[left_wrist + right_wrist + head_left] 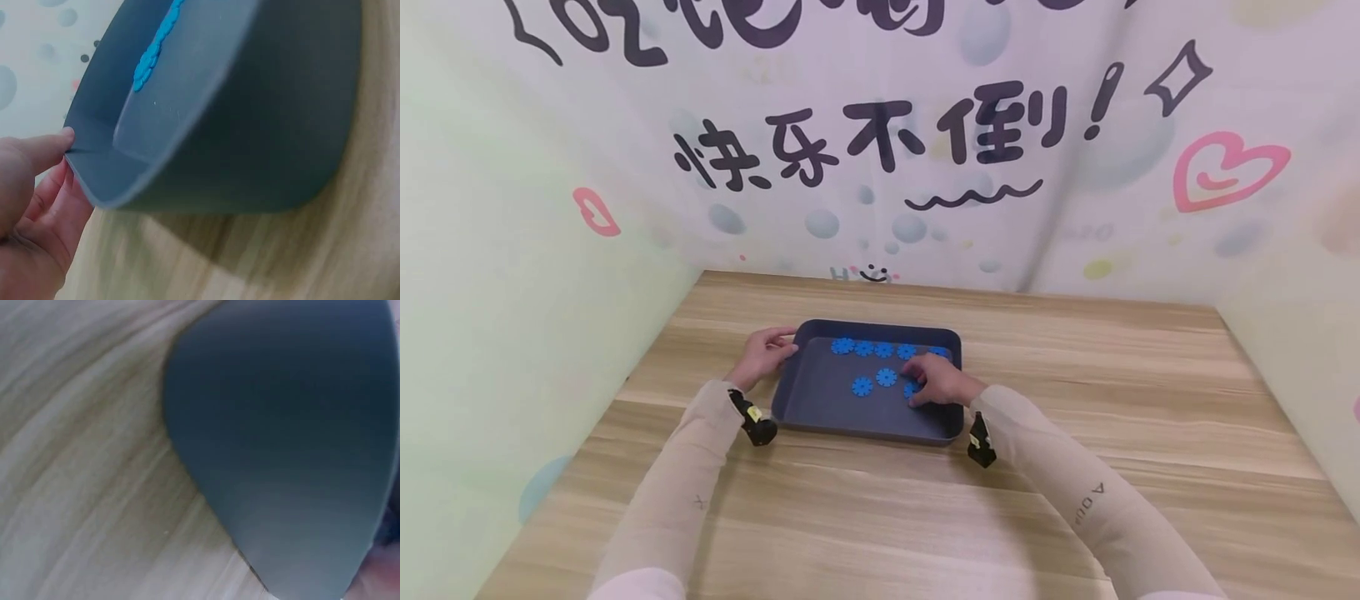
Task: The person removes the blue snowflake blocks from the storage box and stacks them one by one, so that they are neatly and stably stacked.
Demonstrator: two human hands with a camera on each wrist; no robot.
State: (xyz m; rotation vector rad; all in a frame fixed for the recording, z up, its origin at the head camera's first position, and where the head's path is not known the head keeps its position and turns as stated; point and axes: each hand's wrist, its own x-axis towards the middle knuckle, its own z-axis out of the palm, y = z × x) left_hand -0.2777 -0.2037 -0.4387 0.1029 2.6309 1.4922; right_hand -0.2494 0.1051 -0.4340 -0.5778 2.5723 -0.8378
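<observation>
Blue disc (909,390) in tray (823,408); partly under right hand (943,382)

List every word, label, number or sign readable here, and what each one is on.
"快乐不倒!" in black, on the backdrop.
Larger black characters above it: cut off by the top edge.
Faint lettering beside the backdrop's small smiley: too blurred.
"X", apparently, on the left sleeve.
"A" on the right sleeve; following letters unclear.
Yellow label at the left wrist: too small.
Tray and blue discs: none visible.

A pale wood-grain tabletop (850,517), a dark rectangular tray (827,404) directly on it, apparently flat.
</observation>
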